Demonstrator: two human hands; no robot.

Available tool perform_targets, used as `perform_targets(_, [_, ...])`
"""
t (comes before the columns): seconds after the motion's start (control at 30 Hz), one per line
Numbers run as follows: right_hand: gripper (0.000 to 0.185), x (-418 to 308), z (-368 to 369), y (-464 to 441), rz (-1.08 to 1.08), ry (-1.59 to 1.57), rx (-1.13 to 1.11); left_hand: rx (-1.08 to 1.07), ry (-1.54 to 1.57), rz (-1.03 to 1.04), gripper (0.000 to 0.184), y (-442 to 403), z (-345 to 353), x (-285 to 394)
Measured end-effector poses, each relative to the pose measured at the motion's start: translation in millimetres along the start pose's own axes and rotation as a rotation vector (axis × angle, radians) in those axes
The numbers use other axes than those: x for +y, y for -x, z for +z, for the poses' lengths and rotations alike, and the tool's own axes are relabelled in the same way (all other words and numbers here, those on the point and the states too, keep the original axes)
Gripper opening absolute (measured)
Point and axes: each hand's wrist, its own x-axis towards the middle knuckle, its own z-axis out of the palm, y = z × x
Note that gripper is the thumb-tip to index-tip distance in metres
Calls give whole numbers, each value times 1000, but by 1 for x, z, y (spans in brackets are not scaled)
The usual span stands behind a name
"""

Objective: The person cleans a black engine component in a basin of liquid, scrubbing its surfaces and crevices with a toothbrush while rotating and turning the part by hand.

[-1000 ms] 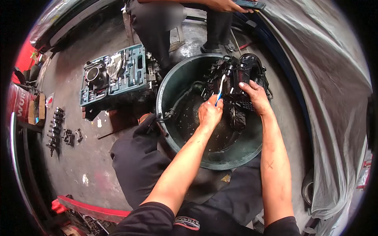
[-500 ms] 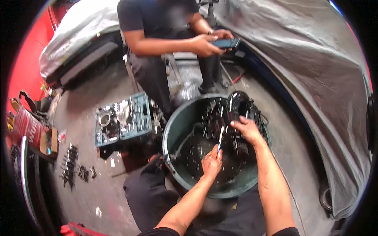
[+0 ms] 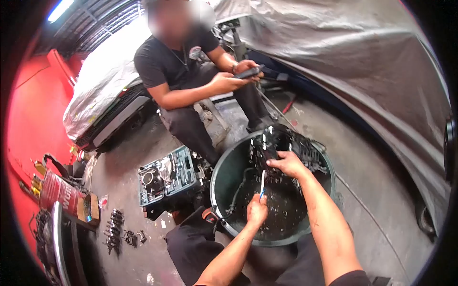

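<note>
My left hand (image 3: 257, 211) is closed round the blue-and-white handle of a toothbrush (image 3: 263, 183), whose head points up toward a dark, wet engine part (image 3: 267, 148). My right hand (image 3: 287, 164) grips that part by its near side, thumb pointing left. The part is over the far side of a round green tub (image 3: 215, 188), which has dark liquid (image 3: 281, 214) in its bottom. A hose runs down inside the tub's left wall.
A seated person (image 3: 191, 81) holds a phone (image 3: 248, 72) beyond the tub. An open socket set (image 3: 169, 176) stands to the left, with a crankshaft (image 3: 113, 231) on the floor. A grey cover (image 3: 353, 57) hangs at the right; a cable (image 3: 372, 214) crosses the floor.
The view has tilted up, showing more of the seated person. The engine part has turned in my right hand, and the toothbrush has come lower, off the part's face.
</note>
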Motion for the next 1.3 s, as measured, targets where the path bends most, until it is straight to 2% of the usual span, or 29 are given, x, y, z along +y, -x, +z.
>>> perform_targets(0.03, [55, -1, 1, -1, 3, 43, 9, 16, 43, -1, 19, 11, 1, -6])
perform_targets(0.07, [59, 2, 1, -2, 9, 87, 16, 93, -42, 71, 18, 15, 4, -18])
perform_targets(0.1, [62, 4, 3, -3, -6, 138, 48, -25, 256, -45, 16, 10, -4, -17])
perform_targets(0.13, [65, 6, 3, -6, -27, 190, 78, -48, 361, -70, 16, 5, -30, 19])
perform_targets(0.17, [66, 7, 4, -6, -27, 191, 107, -46, 254, 7, 12, -17, -34, 9])
perform_targets(0.2, [68, 7, 5, -6, -27, 197, 133, -35, 188, 126, 10, -32, -53, 26])
perform_targets(0.23, [63, 4, 6, -2, -5, 162, 151, -20, 66, 231, 7, -45, -69, 50])
perform_targets(0.27, [54, -1, -1, 1, 26, 115, 59, -23, -43, 309, 2, -56, -85, 77])
perform_targets(0.3, [49, 20, 9, -10, -93, 84, 215, -26, -132, 364, 8, -65, -96, 95])
perform_targets(0.33, [50, 17, 7, -7, -104, 80, 223, -89, -195, 392, 16, -71, -108, 122])
perform_targets(0.4, [51, 24, 10, -11, -145, 75, 282, -55, -296, 447, 31, -96, -103, 130])
perform_targets(0.43, [49, 14, 4, -3, -68, 51, 253, -49, -303, 419, 40, -103, -99, 131])
perform_targets(0.53, [48, 17, 7, 1, -66, -14, 266, -57, -370, 330, 62, -120, -85, 140])
perform_targets(0.57, [47, 18, 8, 3, -79, -40, 299, -123, -383, 225, 71, -125, -79, 135])
perform_targets(0.67, [42, 18, 14, 9, -93, -102, 351, -108, -371, 320, 73, -139, -69, 126])
perform_targets(0.73, [38, 9, 10, 11, -86, -147, 377, -182, -439, 214, 77, -141, -71, 134])
perform_targets(0.77, [35, 11, 19, 12, -145, -193, 503, -181, -450, 203, 77, -142, -70, 134])
perform_targets(0.8, [32, 18, 28, 10, -339, 84, 778, -184, -458, 194, 76, -143, -69, 134])
perform_targets(0.87, [27, 0, 57, 36, -134, 0, 1131, -183, -436, 194, 73, -145, -74, 133])
perform_targets(0.93, [20, 1, 88, 48, -48, -222, 1163, -196, -402, 199, 73, -147, -74, 131])
perform_targets(0.97, [17, 3, 100, 52, -104, -466, 1094, -211, -394, 189, 72, -148, -75, 132])
perform_targets(1.1, [18, -4, 121, 68, -2, -276, 985, -219, -343, 180, 77, -146, -76, 128])
perform_targets(1.2, [17, 1, 127, 65, -208, 84, 1024, -248, -359, 151, 77, -140, -79, 132])
perform_targets(1.23, [20, -6, 128, 72, -106, -105, 893, -242, -349, 153, 78, -142, -78, 131])
perform_targets(1.3, [29, 3, 135, 70, -171, -92, 816, -234, -321, 158, 78, -145, -74, 130])
